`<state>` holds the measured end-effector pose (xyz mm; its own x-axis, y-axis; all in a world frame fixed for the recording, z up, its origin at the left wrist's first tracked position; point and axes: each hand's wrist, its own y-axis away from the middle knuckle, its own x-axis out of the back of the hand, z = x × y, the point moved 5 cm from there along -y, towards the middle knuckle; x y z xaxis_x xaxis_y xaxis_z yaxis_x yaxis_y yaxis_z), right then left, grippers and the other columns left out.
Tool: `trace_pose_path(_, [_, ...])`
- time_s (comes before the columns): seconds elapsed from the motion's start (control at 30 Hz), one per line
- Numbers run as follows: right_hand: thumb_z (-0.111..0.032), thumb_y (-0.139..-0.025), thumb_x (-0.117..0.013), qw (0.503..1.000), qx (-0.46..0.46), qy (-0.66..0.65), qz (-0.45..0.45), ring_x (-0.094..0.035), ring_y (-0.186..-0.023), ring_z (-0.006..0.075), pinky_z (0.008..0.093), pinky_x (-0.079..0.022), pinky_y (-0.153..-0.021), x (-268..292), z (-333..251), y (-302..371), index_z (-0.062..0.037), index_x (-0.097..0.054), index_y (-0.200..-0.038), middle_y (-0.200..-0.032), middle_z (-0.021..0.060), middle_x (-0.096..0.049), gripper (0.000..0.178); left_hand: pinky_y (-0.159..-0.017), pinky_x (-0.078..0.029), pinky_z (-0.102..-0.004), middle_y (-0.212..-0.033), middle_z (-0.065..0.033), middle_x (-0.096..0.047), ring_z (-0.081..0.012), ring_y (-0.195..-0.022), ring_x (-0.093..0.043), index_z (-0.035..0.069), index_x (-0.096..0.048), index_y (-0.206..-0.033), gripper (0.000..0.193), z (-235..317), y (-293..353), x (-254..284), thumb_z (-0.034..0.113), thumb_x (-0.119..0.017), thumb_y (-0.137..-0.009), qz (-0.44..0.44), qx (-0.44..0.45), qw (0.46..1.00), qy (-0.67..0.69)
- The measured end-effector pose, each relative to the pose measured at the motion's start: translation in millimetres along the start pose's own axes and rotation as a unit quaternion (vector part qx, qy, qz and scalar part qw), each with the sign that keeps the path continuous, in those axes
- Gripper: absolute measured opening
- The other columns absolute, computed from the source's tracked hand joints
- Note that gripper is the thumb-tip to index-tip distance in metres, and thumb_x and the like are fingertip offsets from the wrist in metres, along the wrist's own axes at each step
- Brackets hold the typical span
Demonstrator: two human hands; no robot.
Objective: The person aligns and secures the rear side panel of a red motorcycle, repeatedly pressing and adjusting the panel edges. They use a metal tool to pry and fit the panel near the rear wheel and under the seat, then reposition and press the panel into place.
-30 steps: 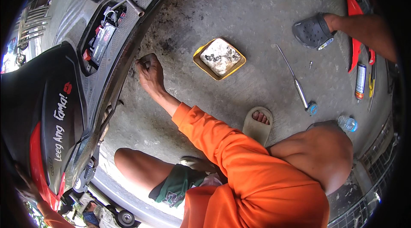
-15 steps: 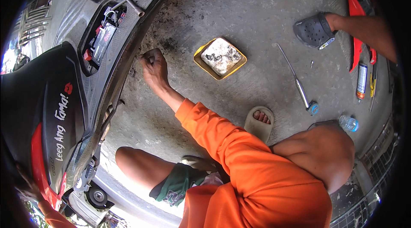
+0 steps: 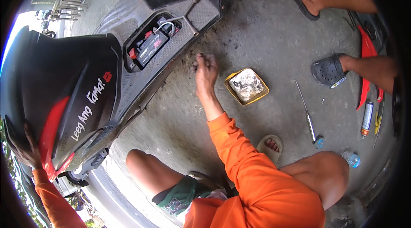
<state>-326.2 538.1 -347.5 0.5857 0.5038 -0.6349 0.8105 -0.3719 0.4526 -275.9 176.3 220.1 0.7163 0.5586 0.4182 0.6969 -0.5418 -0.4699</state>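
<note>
The person's right hand (image 3: 206, 66) is now hovering at the centre of the frame, lifted a little off the concrete floor (image 3: 265, 35), where half a second ago it was pressed low against the scooter's (image 3: 85, 82) underside edge. Its fingers are curling narrow, pinched together as if around something small; I cannot tell what, if anything, is between them. So the reach under the footboard seems to be ending, and the hand is sitting between the scooter and the yellow tray (image 3: 247, 86) of small parts just to its right. The left hand (image 3: 26, 151) is gripping the black body panel at the lower left, fingers wrapped over its edge. The open battery bay (image 3: 152, 44) is showing in the upper left. A long screwdriver (image 3: 307, 116) is lying at the right, well apart.
</note>
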Motion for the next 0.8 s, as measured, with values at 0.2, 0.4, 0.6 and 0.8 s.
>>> trace_pose_path(0.2, [-0.023, -0.103, -0.066, 0.992, 0.048, -0.078, 0.090, -0.059, -0.069, 0.0115, 0.0288, -0.052, -0.067, 7, -82, -20, -0.0084, -0.060, -0.108, -0.084, 0.0013, -0.060, 0.017, -0.116, -0.041, -0.0482, -0.155, -0.0157, -0.055, -0.0366, -0.140, -0.052, 0.009, -0.048, -0.158, 0.068, 14, -9, 5, 0.047, -0.063, -0.103, 0.008, -0.004, 1.000, -0.008])
trace_pose_path(0.4, [-0.022, -0.104, -0.067, 0.984, 0.051, -0.139, 0.102, -0.066, -0.077, 0.0150, 0.0312, -0.057, -0.073, 14, -123, -37, -0.0052, -0.061, -0.115, -0.093, 0.0053, -0.064, 0.020, -0.118, -0.039, -0.0509, -0.157, -0.0172, -0.052, -0.0380, -0.141, -0.051, 0.006, -0.046, -0.158, 0.073, 32, -12, 12, 0.054, -0.056, -0.104, 0.020, -0.022, 0.999, -0.038])
trace_pose_path(0.6, [-0.021, -0.105, -0.066, 0.989, 0.039, -0.123, 0.071, -0.070, -0.083, 0.0166, 0.0313, -0.058, -0.077, 28, -132, -62, -0.0046, -0.063, -0.121, -0.101, 0.0087, -0.069, 0.023, -0.120, -0.035, -0.0542, -0.159, -0.0214, -0.047, -0.0414, -0.144, -0.045, 0.002, -0.040, -0.159, 0.079, 38, -14, 14, 0.059, -0.051, -0.105, 0.005, -0.022, 0.999, -0.036])
trace_pose_path(0.8, [-0.024, -0.103, -0.071, 0.994, 0.096, -0.053, 0.020, -0.067, -0.101, 0.0150, 0.0324, -0.056, -0.088, 16, -144, -78, -0.0071, -0.064, -0.124, -0.109, 0.0068, -0.070, 0.028, -0.118, -0.035, -0.0579, -0.162, -0.0232, -0.041, -0.0447, -0.147, -0.041, 0.003, -0.031, -0.162, 0.084, 39, -13, 15, 0.060, -0.049, -0.104, -0.031, -0.007, 0.999, -0.023])
